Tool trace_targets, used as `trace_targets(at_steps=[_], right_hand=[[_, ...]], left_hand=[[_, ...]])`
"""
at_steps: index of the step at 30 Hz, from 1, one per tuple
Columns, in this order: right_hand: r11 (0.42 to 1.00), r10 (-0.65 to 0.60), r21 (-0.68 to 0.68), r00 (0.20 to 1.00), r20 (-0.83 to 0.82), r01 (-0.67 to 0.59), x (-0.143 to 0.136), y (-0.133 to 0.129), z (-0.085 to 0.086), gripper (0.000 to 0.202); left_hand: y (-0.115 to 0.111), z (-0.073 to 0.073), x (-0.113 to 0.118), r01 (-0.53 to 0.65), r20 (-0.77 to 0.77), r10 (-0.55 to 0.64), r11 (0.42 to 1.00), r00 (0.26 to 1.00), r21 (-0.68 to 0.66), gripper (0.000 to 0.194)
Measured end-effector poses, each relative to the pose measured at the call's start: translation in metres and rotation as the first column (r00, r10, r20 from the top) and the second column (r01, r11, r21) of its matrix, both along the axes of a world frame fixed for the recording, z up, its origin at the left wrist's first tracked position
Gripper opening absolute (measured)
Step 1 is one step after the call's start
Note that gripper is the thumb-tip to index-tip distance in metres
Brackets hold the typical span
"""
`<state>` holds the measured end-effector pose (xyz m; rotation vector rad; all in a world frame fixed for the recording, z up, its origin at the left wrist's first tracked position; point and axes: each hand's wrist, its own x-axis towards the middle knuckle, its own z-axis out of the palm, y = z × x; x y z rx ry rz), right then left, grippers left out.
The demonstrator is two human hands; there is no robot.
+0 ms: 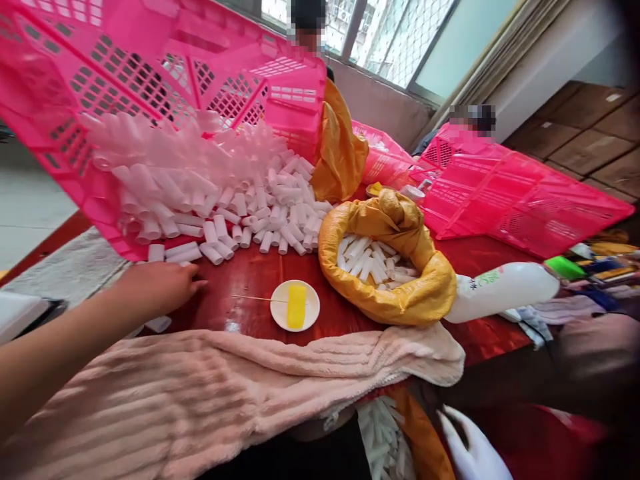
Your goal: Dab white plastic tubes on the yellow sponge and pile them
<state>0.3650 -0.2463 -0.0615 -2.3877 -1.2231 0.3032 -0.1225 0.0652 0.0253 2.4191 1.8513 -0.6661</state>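
Observation:
My bare left hand point(170, 288) reaches over the left of the red table, its back turned to me. Its visible fingertips are apart, beside the white tubes point(216, 230) that spill from a pink basket. The underside of this hand is hidden. At the lower right my right hand point(473, 443), in a white glove, has a gap between thumb and finger, with nothing visible in it. It is beside a low orange bag holding white sticks point(383, 437). Between the hands, a white saucer point(277, 319) carries a yellow block point(297, 307) and a thin stick point(253, 298).
The tilted pink basket point(295, 110) fills the upper left. A rolled-down orange bag point(335, 283) of white sticks stands beside a white bottle point(505, 287) with a green cap. A pink towel point(225, 387) lies along the near edge. Two people are behind more pink baskets point(530, 193).

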Motion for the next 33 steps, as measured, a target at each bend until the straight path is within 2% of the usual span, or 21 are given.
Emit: trace_targets(at_steps=[2, 5, 6, 7, 9, 11, 12, 14, 15, 17, 19, 20, 22, 23, 25, 27, 28, 31, 32, 33], right_hand=[[0.981, 0.085, 0.166, 0.994, 0.073, -0.097, -0.013, 0.035, 0.024, 0.042], [0.865, 0.274, 0.376, 0.94, 0.202, -0.333, -0.032, 0.124, 0.064, 0.03], [0.826, 0.339, 0.382, 0.906, 0.253, -0.415, -0.037, 0.158, 0.074, 0.029], [0.808, 0.407, 0.317, 0.859, 0.309, -0.497, -0.04, 0.192, 0.08, 0.03], [0.832, 0.476, 0.078, 0.778, 0.41, -0.55, -0.044, 0.252, 0.082, 0.036], [0.793, 0.598, -0.198, 0.674, 0.435, -0.576, -0.042, 0.294, 0.077, 0.042], [0.761, 0.646, -0.289, 0.63, 0.432, -0.582, -0.041, 0.307, 0.074, 0.041], [0.728, 0.682, -0.322, 0.594, 0.427, -0.605, -0.039, 0.317, 0.071, 0.035], [0.735, 0.67, -0.266, 0.611, 0.421, -0.623, -0.041, 0.314, 0.072, 0.032], [0.734, 0.649, -0.054, 0.675, 0.35, -0.677, -0.053, 0.3, 0.077, 0.031], [0.654, 0.714, 0.172, 0.676, 0.182, -0.737, -0.077, 0.28, 0.08, 0.033], [0.597, 0.767, 0.258, 0.635, 0.095, -0.76, -0.092, 0.27, 0.08, 0.034], [0.505, 0.842, 0.351, 0.54, 0.003, -0.789, -0.122, 0.258, 0.07, 0.035], [0.484, 0.853, 0.363, 0.522, 0.008, -0.796, -0.135, 0.255, 0.062, 0.035], [0.478, 0.839, 0.353, 0.537, 0.087, -0.804, -0.153, 0.254, 0.042, 0.035], [0.463, 0.823, 0.341, 0.54, 0.177, -0.818, -0.159, 0.256, 0.025, 0.033], [0.433, 0.828, 0.341, 0.518, 0.216, -0.834, -0.158, 0.257, 0.019, 0.032], [0.293, 0.862, 0.326, 0.396, 0.317, -0.899, -0.15, 0.253, 0.014, 0.031], [0.264, 0.869, 0.313, 0.365, 0.333, -0.912, -0.148, 0.251, 0.016, 0.03], [0.258, 0.871, 0.305, 0.357, 0.338, -0.917, -0.147, 0.248, 0.017, 0.03]], left_hand=[[-0.001, -0.001, 0.006, -0.003, 0.003, 0.003, 1.0, 1.0, 0.025, 0.037], [-0.006, 0.006, 0.023, -0.004, 0.115, -0.002, 0.999, 0.993, 0.053, 0.038], [-0.01, 0.009, 0.032, 0.001, 0.181, -0.011, 0.999, 0.983, 0.053, 0.042], [-0.013, 0.011, 0.041, 0.017, 0.259, -0.031, 0.998, 0.965, 0.054, 0.046], [-0.02, 0.012, 0.059, 0.072, 0.409, -0.087, 0.996, 0.908, 0.052, 0.054], [-0.026, 0.006, 0.074, 0.116, 0.504, -0.135, 0.991, 0.853, 0.069, 0.053], [-0.028, 0.002, 0.08, 0.13, 0.523, -0.152, 0.988, 0.838, 0.079, 0.048], [-0.03, -0.007, 0.085, 0.14, 0.517, -0.173, 0.985, 0.838, 0.103, 0.036], [-0.03, -0.011, 0.086, 0.141, 0.502, -0.179, 0.984, 0.846, 0.114, 0.032], [-0.03, -0.017, 0.085, 0.141, 0.474, -0.168, 0.986, 0.865, 0.092, 0.027], [-0.03, -0.021, 0.084, 0.134, 0.493, -0.132, 0.991, 0.86, 0.03, 0.025], [-0.03, -0.022, 0.084, 0.13, 0.514, -0.113, 0.991, 0.851, 0.002, 0.026], [-0.03, -0.024, 0.085, 0.122, 0.54, -0.094, 0.992, 0.836, -0.016, 0.026], [-0.03, -0.025, 0.087, 0.114, 0.536, -0.093, 0.993, 0.839, -0.007, 0.027], [-0.032, -0.028, 0.089, 0.104, 0.507, -0.101, 0.994, 0.856, 0.022, 0.026], [-0.033, -0.03, 0.092, 0.1, 0.477, -0.113, 0.994, 0.872, 0.052, 0.026], [-0.034, -0.031, 0.093, 0.099, 0.466, -0.116, 0.993, 0.877, 0.062, 0.026], [-0.034, -0.032, 0.094, 0.104, 0.451, -0.129, 0.991, 0.883, 0.081, 0.027], [-0.034, -0.032, 0.094, 0.105, 0.449, -0.131, 0.991, 0.884, 0.083, 0.027], [-0.034, -0.032, 0.094, 0.106, 0.448, -0.132, 0.991, 0.884, 0.083, 0.027]])
